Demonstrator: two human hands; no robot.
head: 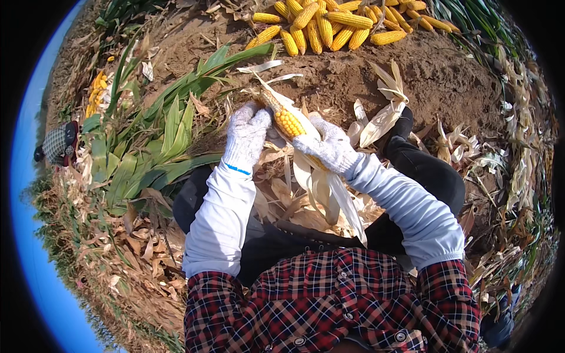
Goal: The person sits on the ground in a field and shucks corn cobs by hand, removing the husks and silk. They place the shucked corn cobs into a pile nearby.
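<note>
A partly husked ear of yellow corn (pixel 289 122) lies slanted between my two gloved hands, its narrow tip pointing up and left. My right hand (pixel 329 145), in a white knit glove, wraps around its lower half. Close to the tip, my left hand (pixel 247 132), gloved the same way, has its fingers curled on the husk at the ear's left side; the fingertips are partly hidden. Pale husk leaves (pixel 329 194) are peeled back and hang below my right hand toward my lap. Kernels show bare along the middle of the ear.
Husked corn ears (pixel 326 26) are heaped on bare soil (pixel 441 66) ahead. Green corn stalks (pixel 163 119) lie left, with another corn pile (pixel 96 92) and a person (pixel 59 143) farther off. Dry husks (pixel 282 194) litter the ground between my legs; an empty husk (pixel 386 112) rests near my right foot.
</note>
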